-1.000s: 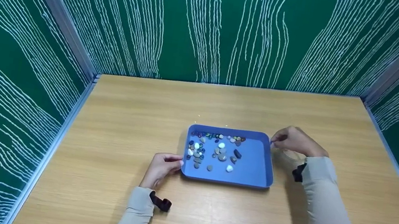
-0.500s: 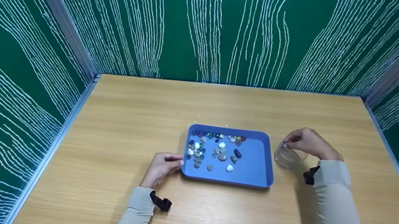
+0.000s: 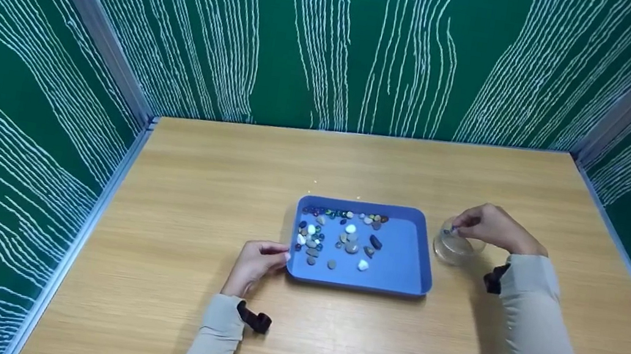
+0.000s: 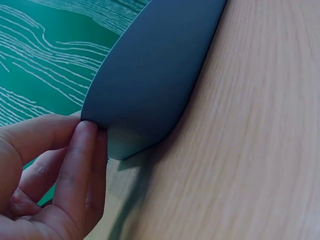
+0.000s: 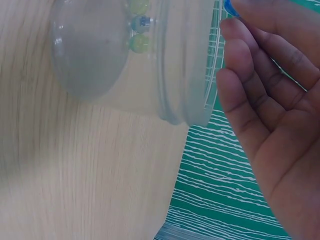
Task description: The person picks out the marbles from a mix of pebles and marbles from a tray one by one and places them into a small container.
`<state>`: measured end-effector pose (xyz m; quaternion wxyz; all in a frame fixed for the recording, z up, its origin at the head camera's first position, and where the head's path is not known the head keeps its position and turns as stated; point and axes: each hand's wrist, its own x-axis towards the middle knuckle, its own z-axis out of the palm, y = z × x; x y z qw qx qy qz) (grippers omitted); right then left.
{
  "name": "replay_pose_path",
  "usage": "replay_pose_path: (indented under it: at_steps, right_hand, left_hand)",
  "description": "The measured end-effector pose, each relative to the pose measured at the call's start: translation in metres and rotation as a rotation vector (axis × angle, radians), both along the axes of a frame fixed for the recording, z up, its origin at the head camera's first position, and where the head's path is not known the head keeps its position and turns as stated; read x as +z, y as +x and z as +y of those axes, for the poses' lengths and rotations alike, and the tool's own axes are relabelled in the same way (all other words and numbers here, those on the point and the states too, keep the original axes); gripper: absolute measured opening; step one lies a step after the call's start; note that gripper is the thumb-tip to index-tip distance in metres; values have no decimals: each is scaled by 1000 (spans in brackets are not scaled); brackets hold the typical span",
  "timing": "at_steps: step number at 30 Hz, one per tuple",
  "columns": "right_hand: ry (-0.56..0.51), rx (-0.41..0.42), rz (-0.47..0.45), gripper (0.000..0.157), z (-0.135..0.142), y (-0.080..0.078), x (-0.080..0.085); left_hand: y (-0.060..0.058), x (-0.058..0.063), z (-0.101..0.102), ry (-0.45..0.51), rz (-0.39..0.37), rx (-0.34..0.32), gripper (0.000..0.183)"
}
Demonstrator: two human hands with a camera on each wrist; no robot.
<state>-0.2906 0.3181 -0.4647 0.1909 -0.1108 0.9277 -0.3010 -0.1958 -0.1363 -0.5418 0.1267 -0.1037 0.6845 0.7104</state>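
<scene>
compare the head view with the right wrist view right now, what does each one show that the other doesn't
Only the head view shows the tray with its stones and row of marbles, and the left hand pinching its edge.

Only the right wrist view shows yellow-green marbles and a bluish one through the side of the jar.

Both share the jar, the right hand at its mouth with a small blue piece, the table and the green wall.

Blue tray (image 3: 405, 261), blue marble (image 5: 230, 7), white-lined green walls (image 3: 363, 54), wood-grained table (image 3: 354, 343)
</scene>
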Motion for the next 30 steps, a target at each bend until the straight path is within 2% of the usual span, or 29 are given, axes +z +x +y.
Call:
replay_pose_path:
  at_steps: [3, 9, 16, 18, 26, 30]
  right_hand:
    - [-2, 0, -3, 20, 1, 1, 1]
    - [0, 10, 11, 23, 2, 3, 2]
    - [4, -10, -4, 23, 2, 2, 1]
    - [5, -7, 0, 22, 1, 2, 1]
    - [-3, -8, -22, 24, -2, 2, 4]
    - [-2, -6, -19, 24, -5, 2, 4]
  left_hand:
    - [-1, -6, 0, 3, 9, 9, 32]
    - [-2, -9, 2, 3, 31, 34, 30]
    - [5, 13, 4, 5, 20, 16, 30]
    - [6, 15, 4, 4, 17, 15, 31]
    - [-2, -6, 1, -1, 15, 25, 30]
    - [-3, -9, 1, -14, 20, 34, 30]
